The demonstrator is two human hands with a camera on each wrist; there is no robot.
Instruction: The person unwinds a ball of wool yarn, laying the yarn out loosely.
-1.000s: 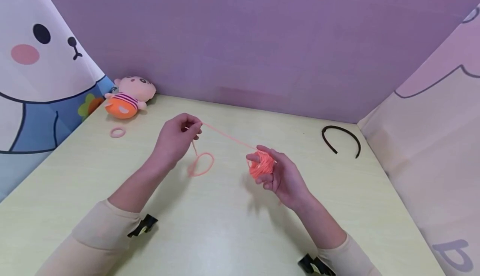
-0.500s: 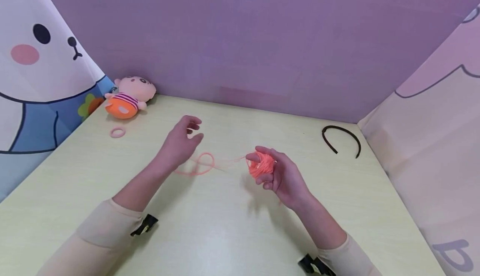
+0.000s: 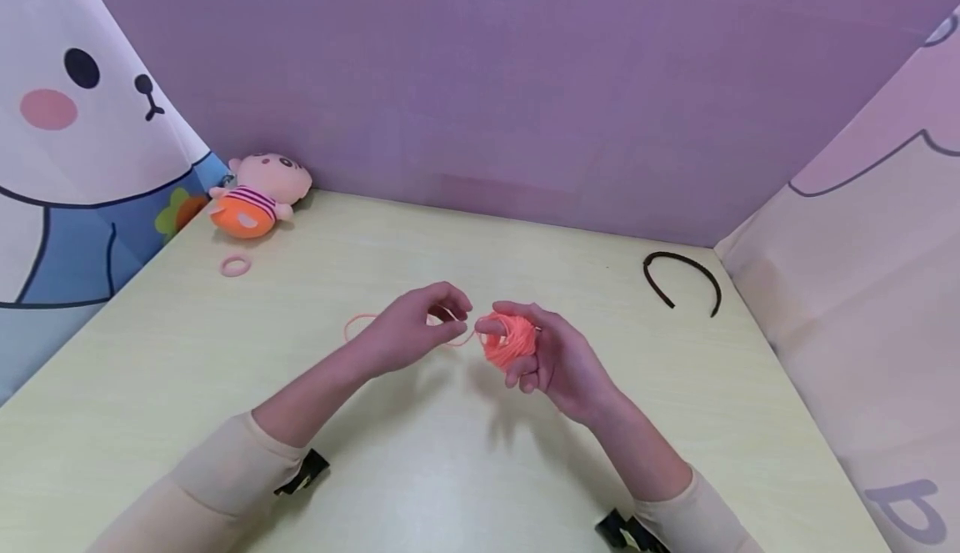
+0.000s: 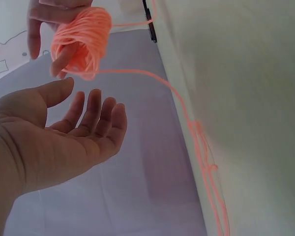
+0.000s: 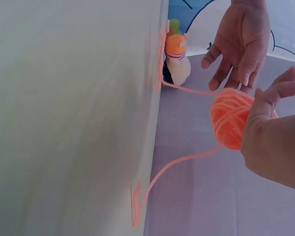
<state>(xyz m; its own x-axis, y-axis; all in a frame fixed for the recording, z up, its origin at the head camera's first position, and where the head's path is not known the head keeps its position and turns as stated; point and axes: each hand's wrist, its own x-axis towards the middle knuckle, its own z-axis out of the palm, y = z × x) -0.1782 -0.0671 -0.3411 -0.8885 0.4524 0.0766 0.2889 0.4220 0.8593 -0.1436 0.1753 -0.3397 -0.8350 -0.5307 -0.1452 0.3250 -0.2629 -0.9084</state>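
Note:
A bundle of coral yarn is wound over the fingers of my right hand, which holds it above the table; one fingertip pokes out through the coil. My left hand hovers just left of the bundle. In the left wrist view, that hand is palm up with loosely bent fingers and nothing in its grasp. A loose strand runs from the coil down to the tabletop, where more of it lies in loops. From the right wrist view, a second strand trails from the bundle to the table.
The pale table meets a purple backdrop. A plush toy sits at the back left, with a pink ring in front. A black headband lies at the back right. Black clips hang at the sleeves.
My left hand let go of the taut strand, which dropped to the table. It then moved right and nearer, up close to the bundle. The right hand shifted slightly left.

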